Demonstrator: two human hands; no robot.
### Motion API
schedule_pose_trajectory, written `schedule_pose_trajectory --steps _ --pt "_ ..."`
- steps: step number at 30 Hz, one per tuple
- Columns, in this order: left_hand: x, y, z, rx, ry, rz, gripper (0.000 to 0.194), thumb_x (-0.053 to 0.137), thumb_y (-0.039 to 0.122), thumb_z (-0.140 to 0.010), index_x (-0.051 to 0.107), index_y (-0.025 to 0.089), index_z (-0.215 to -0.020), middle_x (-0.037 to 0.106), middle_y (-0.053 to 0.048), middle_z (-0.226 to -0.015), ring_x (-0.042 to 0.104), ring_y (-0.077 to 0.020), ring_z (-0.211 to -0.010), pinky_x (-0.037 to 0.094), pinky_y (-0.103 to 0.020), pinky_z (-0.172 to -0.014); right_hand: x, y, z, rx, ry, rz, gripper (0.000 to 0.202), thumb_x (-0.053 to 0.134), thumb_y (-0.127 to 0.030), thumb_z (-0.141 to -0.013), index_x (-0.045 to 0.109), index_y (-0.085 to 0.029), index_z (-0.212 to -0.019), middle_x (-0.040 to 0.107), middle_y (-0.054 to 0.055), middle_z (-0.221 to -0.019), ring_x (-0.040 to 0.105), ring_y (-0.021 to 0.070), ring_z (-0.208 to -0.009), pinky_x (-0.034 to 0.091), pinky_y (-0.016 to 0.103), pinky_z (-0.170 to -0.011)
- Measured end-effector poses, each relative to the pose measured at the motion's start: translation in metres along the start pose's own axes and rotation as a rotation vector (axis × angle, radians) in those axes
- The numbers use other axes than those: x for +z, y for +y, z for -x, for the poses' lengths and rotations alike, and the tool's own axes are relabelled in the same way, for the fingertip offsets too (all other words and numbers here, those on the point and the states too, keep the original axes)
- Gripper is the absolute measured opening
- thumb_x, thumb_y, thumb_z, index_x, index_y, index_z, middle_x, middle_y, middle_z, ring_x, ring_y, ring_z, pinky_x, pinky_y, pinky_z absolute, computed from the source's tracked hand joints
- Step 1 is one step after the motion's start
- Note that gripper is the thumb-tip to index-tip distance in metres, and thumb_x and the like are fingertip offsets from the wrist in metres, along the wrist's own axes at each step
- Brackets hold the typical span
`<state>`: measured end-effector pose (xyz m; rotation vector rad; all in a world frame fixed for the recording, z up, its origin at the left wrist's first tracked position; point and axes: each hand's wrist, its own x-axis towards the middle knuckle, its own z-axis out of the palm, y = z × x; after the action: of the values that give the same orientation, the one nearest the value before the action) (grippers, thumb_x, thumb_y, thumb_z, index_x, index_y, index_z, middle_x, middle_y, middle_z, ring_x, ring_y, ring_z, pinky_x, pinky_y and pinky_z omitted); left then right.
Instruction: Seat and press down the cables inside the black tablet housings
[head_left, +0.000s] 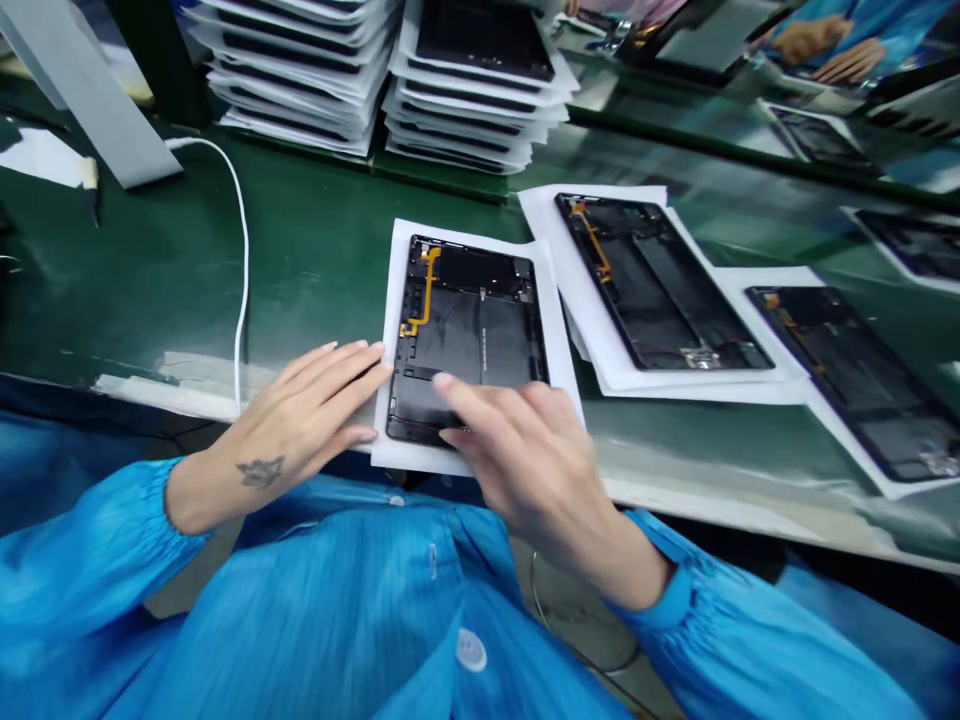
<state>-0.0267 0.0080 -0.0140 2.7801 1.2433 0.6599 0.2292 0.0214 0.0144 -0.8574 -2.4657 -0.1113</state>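
An opened tablet housing [457, 300], black inside with an orange flex cable [430, 290] along its left side, lies on a white sheet [562, 340] at the bench's front edge. My left hand [300, 410] rests flat with fingers stretched out, the fingertips at the sheet's left border beside the housing. Over the housing's lower part is my right hand [532, 450], slightly blurred. Its index finger points across the black surface and the thumb stands apart below it. I see nothing held in either hand. The right hand hides the housing's lower right corner.
Another tablet housing [660, 280] on white sheets lies to the right, with a further housing [862, 370] beyond it. Tall stacks of sheeted housings [480, 110] stand behind. A white cable [244, 260] crosses the green bench [322, 220]. A co-worker's hands [847, 60] show at the upper right.
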Motion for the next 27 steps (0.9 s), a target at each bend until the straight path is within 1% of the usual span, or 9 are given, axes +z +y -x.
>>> schedule_pose_trajectory --steps 3,5,7,8,11,14,18,22,27 --pt "-0.001 0.002 0.005 0.038 0.074 0.001 0.039 0.052 0.021 -0.102 0.053 0.009 -0.139 0.058 -0.016 -0.144 0.054 -0.0274 -0.136 0.048 -0.045 -0.113 -0.004 -0.010 0.011 0.245 0.237 -0.266 0.034 0.051 -0.024 -0.102 0.058 -0.022 -0.135 0.067 0.003 -0.080 0.058 0.0186 -0.069 0.045 0.035 -0.065" --pt "-0.002 0.005 0.004 0.084 0.095 -0.004 0.033 0.051 0.013 -0.101 0.058 0.010 -0.133 0.064 -0.015 -0.138 0.059 -0.0267 -0.130 0.053 -0.043 -0.107 -0.005 -0.016 0.016 0.315 0.253 -0.387 0.037 0.038 -0.039 -0.106 0.067 -0.024 -0.124 0.066 0.006 -0.084 0.062 0.0204 -0.079 0.049 0.037 -0.072" --pt "-0.001 0.008 0.002 0.137 0.108 -0.016 0.032 0.049 0.008 -0.100 0.060 0.011 -0.130 0.067 -0.014 -0.133 0.062 -0.0265 -0.127 0.056 -0.042 -0.102 0.000 -0.020 0.020 0.303 0.219 -0.435 0.053 0.027 -0.050 -0.106 0.072 -0.022 -0.112 0.066 0.008 -0.086 0.063 0.0217 -0.084 0.050 0.039 -0.074" --pt "-0.001 0.009 0.001 0.163 0.116 -0.022 0.032 0.048 0.007 -0.100 0.060 0.011 -0.130 0.068 -0.014 -0.131 0.063 -0.0267 -0.126 0.057 -0.042 -0.101 0.004 -0.021 0.023 0.273 0.217 -0.446 0.055 0.028 -0.051 -0.106 0.073 -0.020 -0.109 0.066 0.008 -0.084 0.062 0.0210 -0.082 0.051 0.039 -0.072" --pt "0.002 0.010 -0.001 0.215 0.133 -0.021 0.033 0.047 0.006 -0.100 0.059 0.008 -0.130 0.068 -0.016 -0.131 0.062 -0.0280 -0.127 0.057 -0.042 -0.101 0.020 -0.024 0.030 0.131 0.283 -0.436 0.038 0.045 -0.041 -0.104 0.070 -0.013 -0.111 0.068 0.008 -0.080 0.062 0.0195 -0.077 0.053 0.036 -0.069" --pt "0.007 0.009 0.001 0.208 0.147 -0.002 0.034 0.047 0.006 -0.100 0.058 0.008 -0.132 0.068 -0.016 -0.131 0.062 -0.0282 -0.128 0.058 -0.042 -0.100 0.033 -0.026 0.037 0.057 0.274 -0.320 0.028 0.059 -0.026 -0.099 0.067 -0.014 -0.123 0.073 0.009 -0.088 0.066 0.0211 -0.087 0.056 0.037 -0.076" --pt "0.010 0.009 0.004 0.170 0.163 0.019 0.036 0.047 0.005 -0.099 0.059 0.011 -0.133 0.069 -0.015 -0.129 0.062 -0.0268 -0.127 0.058 -0.040 -0.099 0.039 -0.028 0.044 0.095 0.281 -0.214 0.039 0.062 -0.015 -0.095 0.062 -0.019 -0.134 0.075 0.007 -0.091 0.067 0.0214 -0.089 0.057 0.038 -0.079" --pt "0.007 0.012 0.004 0.174 0.137 -0.039 0.035 0.045 0.004 -0.099 0.061 0.009 -0.130 0.067 -0.017 -0.130 0.063 -0.0275 -0.126 0.057 -0.041 -0.100 0.037 -0.029 0.055 0.174 0.341 -0.144 0.047 0.064 -0.007 -0.091 0.062 -0.022 -0.136 0.074 0.006 -0.090 0.065 0.0219 -0.084 0.056 0.040 -0.079" --pt "-0.001 0.024 -0.004 0.229 0.077 -0.193 0.033 0.043 0.007 -0.101 0.061 0.007 -0.128 0.067 -0.021 -0.126 0.066 -0.0296 -0.118 0.059 -0.041 -0.091 0.026 -0.025 0.053 0.223 0.382 -0.271 0.042 0.064 -0.005 -0.088 0.068 -0.021 -0.127 0.074 0.007 -0.093 0.066 0.0234 -0.086 0.056 0.042 -0.078"
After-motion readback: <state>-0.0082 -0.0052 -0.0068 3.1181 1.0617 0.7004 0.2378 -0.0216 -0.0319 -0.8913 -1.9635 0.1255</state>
